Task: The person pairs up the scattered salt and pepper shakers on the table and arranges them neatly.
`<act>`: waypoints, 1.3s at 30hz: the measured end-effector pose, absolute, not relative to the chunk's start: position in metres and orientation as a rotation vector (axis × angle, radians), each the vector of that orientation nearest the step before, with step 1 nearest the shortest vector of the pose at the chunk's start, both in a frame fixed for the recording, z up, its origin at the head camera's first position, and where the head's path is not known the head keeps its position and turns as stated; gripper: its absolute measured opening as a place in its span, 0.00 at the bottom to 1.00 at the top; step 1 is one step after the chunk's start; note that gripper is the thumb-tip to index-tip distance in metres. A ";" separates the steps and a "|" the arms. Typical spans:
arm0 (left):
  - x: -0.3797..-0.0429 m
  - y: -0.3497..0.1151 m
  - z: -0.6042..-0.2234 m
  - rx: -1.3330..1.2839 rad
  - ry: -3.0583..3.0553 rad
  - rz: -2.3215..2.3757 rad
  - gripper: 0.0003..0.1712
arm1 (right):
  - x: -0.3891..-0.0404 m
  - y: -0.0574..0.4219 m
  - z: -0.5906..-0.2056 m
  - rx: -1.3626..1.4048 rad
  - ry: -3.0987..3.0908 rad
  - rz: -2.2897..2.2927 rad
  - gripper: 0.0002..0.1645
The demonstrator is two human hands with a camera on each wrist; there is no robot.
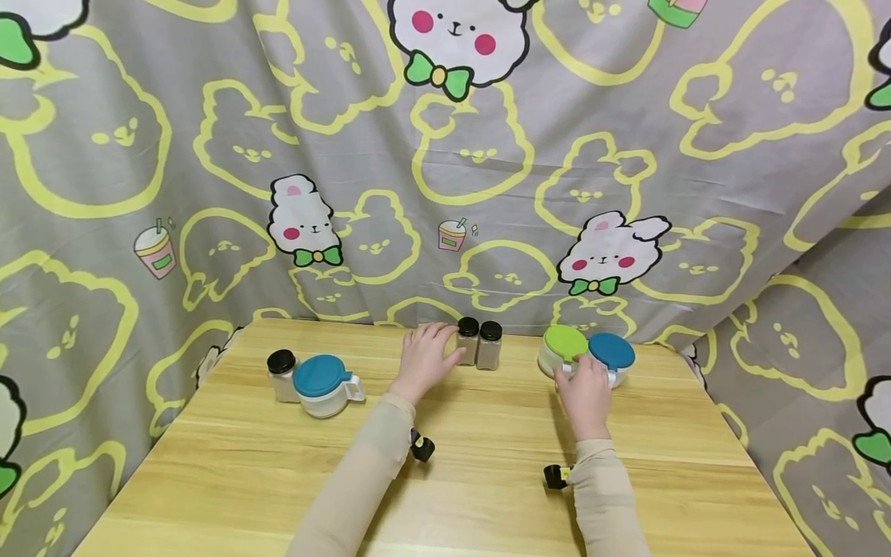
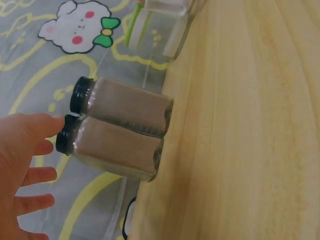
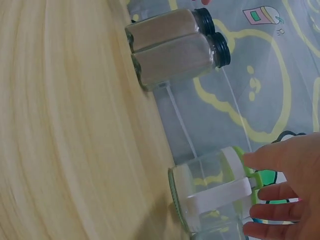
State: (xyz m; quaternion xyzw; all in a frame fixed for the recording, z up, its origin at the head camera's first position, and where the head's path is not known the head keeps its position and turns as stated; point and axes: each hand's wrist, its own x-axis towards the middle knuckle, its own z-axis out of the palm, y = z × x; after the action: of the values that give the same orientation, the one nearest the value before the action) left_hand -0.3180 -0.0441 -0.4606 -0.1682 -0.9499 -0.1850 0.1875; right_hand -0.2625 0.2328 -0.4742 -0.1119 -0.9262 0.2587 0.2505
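Two square glass shakers with black caps and brownish contents stand side by side at the table's back edge, a left shaker (image 1: pixel 467 350) and a right shaker (image 1: pixel 489 354). My left hand (image 1: pixel 425 357) is just left of them, fingers spread; in the left wrist view its thumb tip is right at the nearer black cap (image 2: pixel 65 135). To the right, a clear jar with a green lid (image 1: pixel 566 340) and a white handle (image 3: pixel 220 196) stands beside a blue-lidded jar (image 1: pixel 612 353). My right hand (image 1: pixel 586 393) reaches over their front, its fingers extended and its thumb close to the green lid.
At the left of the wooden table (image 1: pixel 480 495) stand another blue-lidded jar (image 1: pixel 323 402) with a white handle and a black-capped shaker (image 1: pixel 282 379). A grey curtain (image 1: pixel 487 186) with cartoon prints hangs directly behind the table and along its sides.
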 end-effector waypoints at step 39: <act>-0.359 -0.024 -0.465 -0.350 -2.878 -0.549 0.40 | -0.271 0.237 -0.490 -0.336 -2.586 0.638 0.20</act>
State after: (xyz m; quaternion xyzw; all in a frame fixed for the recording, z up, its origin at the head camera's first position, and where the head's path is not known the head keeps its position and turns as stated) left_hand -0.3595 -0.0241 -0.4654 -0.1180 -0.9710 -0.1851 0.0951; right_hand -0.2715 0.2372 -0.4897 -0.1221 -0.9382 0.2313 0.2266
